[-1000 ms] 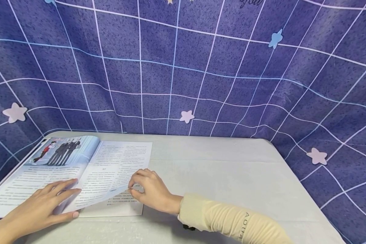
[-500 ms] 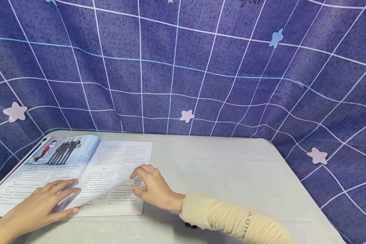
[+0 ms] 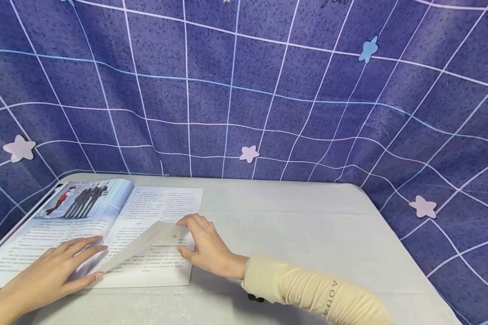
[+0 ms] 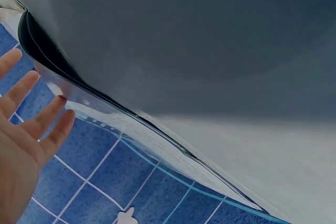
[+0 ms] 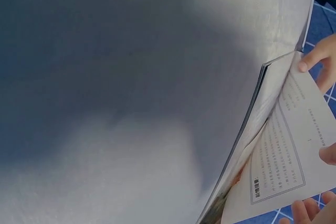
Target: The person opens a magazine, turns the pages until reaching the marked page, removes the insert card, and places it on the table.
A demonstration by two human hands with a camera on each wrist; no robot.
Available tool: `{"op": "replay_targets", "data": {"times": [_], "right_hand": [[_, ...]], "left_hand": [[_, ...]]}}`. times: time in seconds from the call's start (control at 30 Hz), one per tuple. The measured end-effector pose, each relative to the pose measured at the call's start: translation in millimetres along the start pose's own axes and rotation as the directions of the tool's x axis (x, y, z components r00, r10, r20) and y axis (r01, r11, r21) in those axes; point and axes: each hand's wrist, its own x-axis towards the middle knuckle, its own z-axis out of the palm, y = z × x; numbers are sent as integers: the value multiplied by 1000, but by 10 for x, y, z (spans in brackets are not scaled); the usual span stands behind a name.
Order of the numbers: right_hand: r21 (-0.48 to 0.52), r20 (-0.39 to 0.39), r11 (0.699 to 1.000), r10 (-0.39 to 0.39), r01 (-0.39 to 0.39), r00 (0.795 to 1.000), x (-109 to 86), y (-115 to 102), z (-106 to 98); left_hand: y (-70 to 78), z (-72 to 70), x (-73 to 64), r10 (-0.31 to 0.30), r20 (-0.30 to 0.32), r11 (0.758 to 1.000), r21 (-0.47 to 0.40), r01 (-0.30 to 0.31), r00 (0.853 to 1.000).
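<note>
A magazine (image 3: 162, 198) lies spread at the table's left, text on its right side and a picture above text on its left. My left hand (image 3: 53, 271) rests over the inner part of the pages, fingers spread and fairly straight, thumb at the near edge. One right-hand page (image 3: 152, 246) is lifted at its near corner, showing its underside. Beside its raised edge is my right hand (image 3: 211, 248), forefinger tip right at the paper, thumb apart from it and lower. The right wrist view has the thumb (image 5: 328, 154) overlapping the page, with other fingertips (image 5: 302, 211) below its edge.
The table (image 3: 288, 234) has a pale grey cloth. Behind it and along the sides hangs a purple-blue curtain (image 3: 211, 104) with a grid and stars. A cream sleeve (image 3: 305, 284) covers the right forearm.
The page's near corner has risen and folded back toward the far left, baring more of the sheet below. My right thumb and forefinger have parted. The left hand stays in place.
</note>
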Motion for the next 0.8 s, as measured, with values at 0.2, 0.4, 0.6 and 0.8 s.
{"op": "replay_targets", "data": {"times": [0.2,0.4,0.6,0.8], "right_hand": [[13,11,1000,19,-19,1000,-4,9,-16],[22,40,999,32,-33,999,-14,20,-11],[-15,71,999,30,-29,997,-28,29,2],[-41,122,999,38,-33,992,-32,42,16]], "left_hand": [[10,-24,17,3,-30,1000,-16,-4,1000],[2,-40,18,-6,-52,1000,-19,5,999],[-36,-45,34,59,-71,998,-4,-59,996],[-68,-39,54,112,-130,994,5,-112,985]]}}
